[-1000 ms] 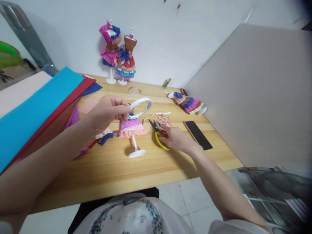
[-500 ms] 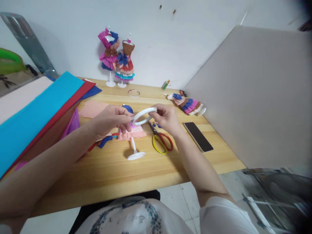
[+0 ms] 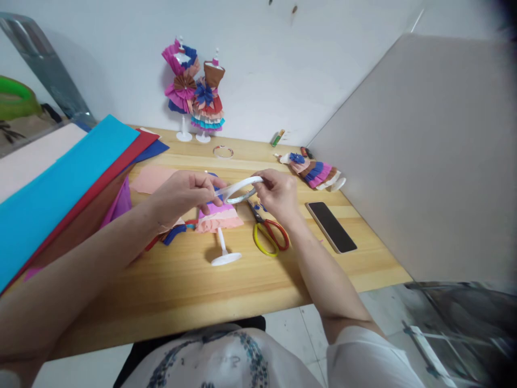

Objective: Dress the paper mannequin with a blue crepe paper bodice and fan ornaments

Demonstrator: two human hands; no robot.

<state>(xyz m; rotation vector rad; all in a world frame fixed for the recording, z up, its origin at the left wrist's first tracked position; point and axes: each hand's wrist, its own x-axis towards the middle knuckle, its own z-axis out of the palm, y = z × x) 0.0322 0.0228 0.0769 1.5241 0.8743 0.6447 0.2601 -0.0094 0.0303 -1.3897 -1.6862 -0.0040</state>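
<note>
A narrow roll of white tape [image 3: 243, 185] is held over the table by my right hand [image 3: 276, 193], fingers closed on its right side. My left hand [image 3: 194, 192] pinches the tape's loose end, and a short strip stretches between the hand and the roll. Beneath them lies a small mannequin in a pink and purple paper skirt [image 3: 220, 218], its white stand [image 3: 226, 258] toward me; its upper part is mostly hidden by my hands. Scissors with one yellow and one red handle [image 3: 271, 237] rest just right of it.
Crepe paper sheets [image 3: 76, 180] cover the left side. Two dressed mannequins [image 3: 183, 89] stand by the wall, and a third [image 3: 313, 171] lies at the right near a phone [image 3: 331, 226]. Another tape roll [image 3: 223, 152] and a glue stick [image 3: 278, 138] are farther back. A grey partition [image 3: 424, 161] borders the right.
My right hand and the tape roll have shifted slightly right, away from my left hand. A longer strip of tape now shows between them.
</note>
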